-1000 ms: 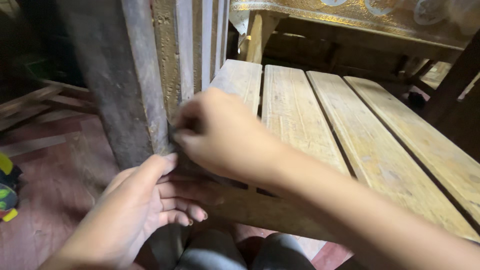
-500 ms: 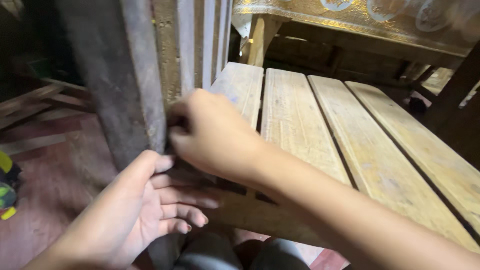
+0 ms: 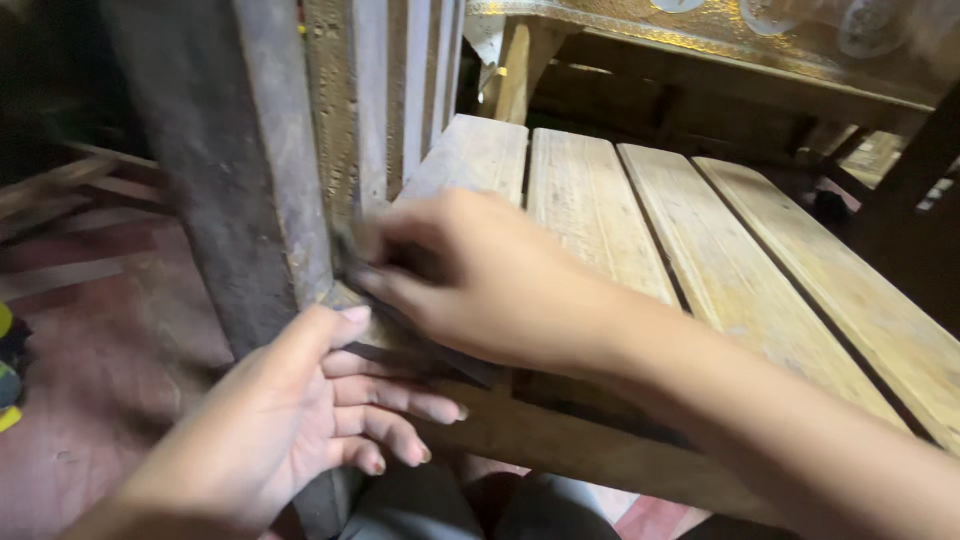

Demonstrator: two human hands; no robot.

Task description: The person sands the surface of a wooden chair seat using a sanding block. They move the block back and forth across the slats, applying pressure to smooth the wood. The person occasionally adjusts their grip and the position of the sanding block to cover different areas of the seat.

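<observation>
The right hand pinched a small dark piece, its kind unclear, against the foot of the upright wooden post; the piece lay left of its knuckles. The left hand spread open and empty just below the post, thumb touching the slatted bench; the right was nearer the piece.

Both forearms bare, no sleeves; left hand and right hand ungloved, short nails; grey trousers at knees

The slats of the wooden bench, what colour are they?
Pale yellowish-tan slats, with dark gaps between them, in the head view.
</observation>
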